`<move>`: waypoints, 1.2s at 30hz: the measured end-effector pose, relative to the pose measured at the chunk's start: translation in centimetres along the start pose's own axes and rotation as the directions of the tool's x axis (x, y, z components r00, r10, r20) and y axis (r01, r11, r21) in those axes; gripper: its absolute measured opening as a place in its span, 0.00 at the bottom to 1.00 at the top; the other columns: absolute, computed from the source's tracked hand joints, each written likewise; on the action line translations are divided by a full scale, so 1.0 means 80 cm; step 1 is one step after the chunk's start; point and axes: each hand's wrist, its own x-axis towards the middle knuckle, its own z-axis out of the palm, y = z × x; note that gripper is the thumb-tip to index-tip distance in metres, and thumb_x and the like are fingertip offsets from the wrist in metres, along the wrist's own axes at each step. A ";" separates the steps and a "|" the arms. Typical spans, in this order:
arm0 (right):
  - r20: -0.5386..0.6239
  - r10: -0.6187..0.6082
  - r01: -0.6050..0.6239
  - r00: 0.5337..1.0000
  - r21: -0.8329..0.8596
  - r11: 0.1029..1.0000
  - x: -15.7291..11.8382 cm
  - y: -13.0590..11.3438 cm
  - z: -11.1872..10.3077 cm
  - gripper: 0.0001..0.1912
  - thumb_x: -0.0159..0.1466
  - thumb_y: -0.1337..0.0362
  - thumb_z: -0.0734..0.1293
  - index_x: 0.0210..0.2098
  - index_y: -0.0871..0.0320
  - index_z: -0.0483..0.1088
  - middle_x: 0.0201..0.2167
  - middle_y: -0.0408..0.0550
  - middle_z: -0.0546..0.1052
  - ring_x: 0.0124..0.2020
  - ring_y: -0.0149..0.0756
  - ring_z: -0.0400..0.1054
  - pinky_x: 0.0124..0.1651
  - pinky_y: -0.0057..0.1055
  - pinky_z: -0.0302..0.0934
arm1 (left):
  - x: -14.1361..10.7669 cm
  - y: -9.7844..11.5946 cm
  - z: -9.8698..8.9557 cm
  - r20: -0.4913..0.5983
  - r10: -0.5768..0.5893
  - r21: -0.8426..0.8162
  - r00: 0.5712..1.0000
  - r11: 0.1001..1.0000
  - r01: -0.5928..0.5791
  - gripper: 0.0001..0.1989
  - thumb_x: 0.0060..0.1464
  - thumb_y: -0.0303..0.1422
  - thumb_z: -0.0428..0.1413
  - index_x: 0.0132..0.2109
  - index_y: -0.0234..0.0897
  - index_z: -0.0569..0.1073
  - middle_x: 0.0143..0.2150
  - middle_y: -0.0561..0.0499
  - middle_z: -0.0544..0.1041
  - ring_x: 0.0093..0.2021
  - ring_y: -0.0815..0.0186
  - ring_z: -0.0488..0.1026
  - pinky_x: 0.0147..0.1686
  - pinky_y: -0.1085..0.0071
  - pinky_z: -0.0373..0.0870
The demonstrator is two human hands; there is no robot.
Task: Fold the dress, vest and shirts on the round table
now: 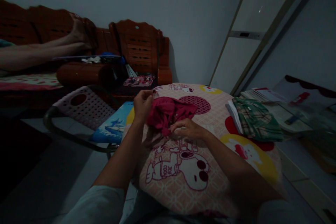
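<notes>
A crumpled dark pink garment lies bunched on the round table, its exact kind hidden by the folds. At its left edge my left hand is raised a little, thumb and fingers closed in a pinch at the fabric. My right hand reaches in from the right, fingers curved and closed at the garment's near edge, beside a small knotted-looking gather. Beneath both hands spreads a pink patterned tablecloth with cartoon dogs.
Folded green plaid cloth sits on the table's right side, touching a white folded item. A chair with a blue cushion stands at left. Behind are a wooden sofa with a person's legs on it, and a tall white appliance.
</notes>
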 end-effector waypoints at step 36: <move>-0.938 -0.227 -0.786 0.262 -0.343 0.513 -0.181 0.054 -0.166 0.14 0.61 0.66 0.59 0.38 0.64 0.75 0.39 0.62 0.79 0.43 0.49 0.72 0.50 0.44 0.63 | -0.020 -0.051 0.067 0.670 -0.259 0.713 0.696 0.488 -0.504 0.25 0.56 0.36 0.55 0.61 0.41 0.71 0.63 0.39 0.69 0.64 0.44 0.62 0.62 0.37 0.52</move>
